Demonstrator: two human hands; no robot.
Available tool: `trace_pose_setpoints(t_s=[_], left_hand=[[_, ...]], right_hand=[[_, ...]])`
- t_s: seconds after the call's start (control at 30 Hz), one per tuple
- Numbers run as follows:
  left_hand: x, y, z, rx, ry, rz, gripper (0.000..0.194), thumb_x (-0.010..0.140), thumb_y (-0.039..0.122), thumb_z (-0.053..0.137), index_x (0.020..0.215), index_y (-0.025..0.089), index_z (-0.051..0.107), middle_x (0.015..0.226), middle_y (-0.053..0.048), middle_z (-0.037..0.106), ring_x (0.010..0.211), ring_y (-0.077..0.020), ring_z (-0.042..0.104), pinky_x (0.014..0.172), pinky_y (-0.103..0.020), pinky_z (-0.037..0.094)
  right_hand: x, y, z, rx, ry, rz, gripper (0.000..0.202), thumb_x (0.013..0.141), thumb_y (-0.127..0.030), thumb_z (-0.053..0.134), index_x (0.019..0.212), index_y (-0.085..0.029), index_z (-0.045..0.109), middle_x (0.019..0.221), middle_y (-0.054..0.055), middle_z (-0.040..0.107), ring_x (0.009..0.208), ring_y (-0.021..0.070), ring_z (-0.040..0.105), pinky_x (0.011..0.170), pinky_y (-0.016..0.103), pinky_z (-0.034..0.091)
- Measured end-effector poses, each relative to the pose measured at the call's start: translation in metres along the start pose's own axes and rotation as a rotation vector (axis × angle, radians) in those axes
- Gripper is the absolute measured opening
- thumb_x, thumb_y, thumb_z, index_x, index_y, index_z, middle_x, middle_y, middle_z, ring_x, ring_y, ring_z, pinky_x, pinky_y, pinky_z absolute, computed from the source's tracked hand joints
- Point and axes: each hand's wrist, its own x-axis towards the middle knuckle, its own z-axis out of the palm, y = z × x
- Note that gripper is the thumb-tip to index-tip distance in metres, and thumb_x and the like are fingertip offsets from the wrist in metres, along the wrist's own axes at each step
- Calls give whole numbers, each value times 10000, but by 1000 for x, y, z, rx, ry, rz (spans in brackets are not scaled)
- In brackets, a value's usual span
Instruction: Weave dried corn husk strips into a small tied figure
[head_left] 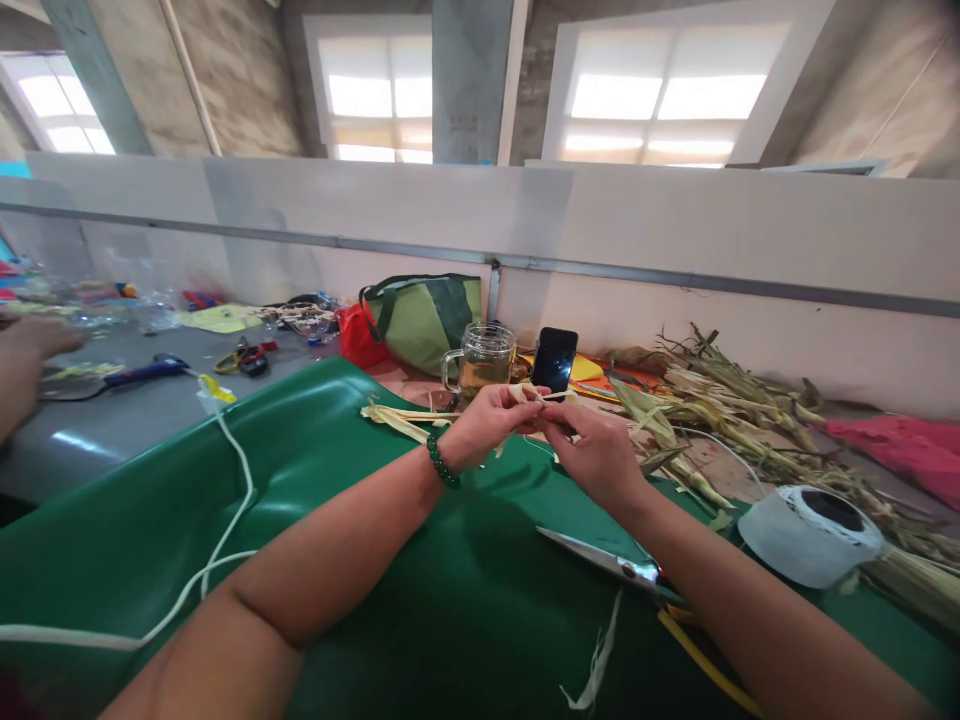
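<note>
My left hand (484, 425), with a green bead bracelet (439, 460) at its wrist, is closed in a pinch on a pale strip of corn husk (559, 396). From the other side, my right hand (596, 450) pinches the same strip, and the fingertips of both hands nearly meet. Cut husk pieces (397, 418) lie on the mat left of my hands. Under my right forearm rest large scissors (592, 555), their handles partly hidden. A loose husk shred (598, 660) is nearer to me.
A green mat (337, 520) covers the table. Behind my hands stand a glass mug (484, 365), a phone (555, 358) and a green bag (427, 320). Dried husks (720, 400) and a white spool (806, 540) are at right. A white cable (236, 490), glue gun (146, 370) and another person's hand (30, 350) are left.
</note>
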Motion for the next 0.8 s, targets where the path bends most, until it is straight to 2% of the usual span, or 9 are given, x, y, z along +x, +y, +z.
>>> trace_pose_setpoints(t_s=[0.13, 0.27, 0.37, 0.47, 0.57, 0.63, 0.7, 0.8], left_hand=[[3, -2, -3, -8, 41, 4, 312, 602, 353, 784, 688, 85, 648, 1019, -101, 662, 765, -109, 618, 663, -211, 486], [4, 1, -5, -68, 71, -50, 283, 633, 315, 776, 762, 92, 658, 866, -62, 688, 651, -77, 605, 646, -203, 477], [4, 1, -3, -151, 74, -103, 296, 622, 284, 789, 809, 102, 649, 721, -20, 673, 605, -73, 597, 628, -194, 473], [2, -1, 1, -198, 44, -112, 352, 564, 295, 822, 801, 99, 650, 680, -6, 659, 597, -72, 590, 593, -177, 455], [0, -4, 4, -195, 2, -119, 407, 520, 319, 840, 805, 83, 670, 685, -11, 654, 626, -73, 583, 594, -169, 434], [-1, -5, 5, -179, -19, -117, 423, 527, 334, 836, 824, 78, 678, 678, -11, 650, 638, -72, 579, 619, -172, 433], [-1, -4, 5, -158, -29, -100, 425, 520, 341, 838, 817, 80, 681, 674, -11, 651, 635, -72, 580, 646, -185, 443], [-3, 0, 4, -107, -42, -92, 403, 491, 359, 846, 737, 93, 671, 692, -17, 666, 646, -87, 597, 696, -220, 468]], right_hand=[[-1, 1, 0, -104, -31, -59, 181, 864, -233, 521, 813, -209, 693, 784, 25, 738, 616, 151, 647, 571, 254, 440], [1, -2, -8, -255, -20, -126, 159, 861, -226, 541, 778, -192, 672, 717, 25, 706, 643, 156, 615, 579, 259, 398], [4, -10, -11, -369, 15, -291, 185, 878, -167, 510, 776, -184, 663, 708, 39, 666, 697, 167, 569, 637, 273, 396], [4, -18, -9, -454, 4, -504, 222, 892, -120, 469, 900, -197, 677, 753, 48, 647, 734, 169, 537, 696, 284, 403], [2, -20, -4, -481, -43, -582, 262, 900, -115, 439, 848, -199, 682, 737, 55, 627, 753, 174, 542, 732, 298, 418], [1, -18, -3, -418, -43, -583, 290, 899, -113, 435, 756, -196, 673, 707, 51, 623, 745, 169, 554, 747, 297, 433], [1, -14, -3, -260, 2, -511, 281, 901, -142, 449, 736, -194, 671, 702, 46, 638, 733, 158, 573, 741, 283, 453], [4, -6, -7, 37, 90, -167, 212, 882, -267, 519, 751, -195, 670, 675, 32, 652, 635, 140, 584, 611, 255, 466]])
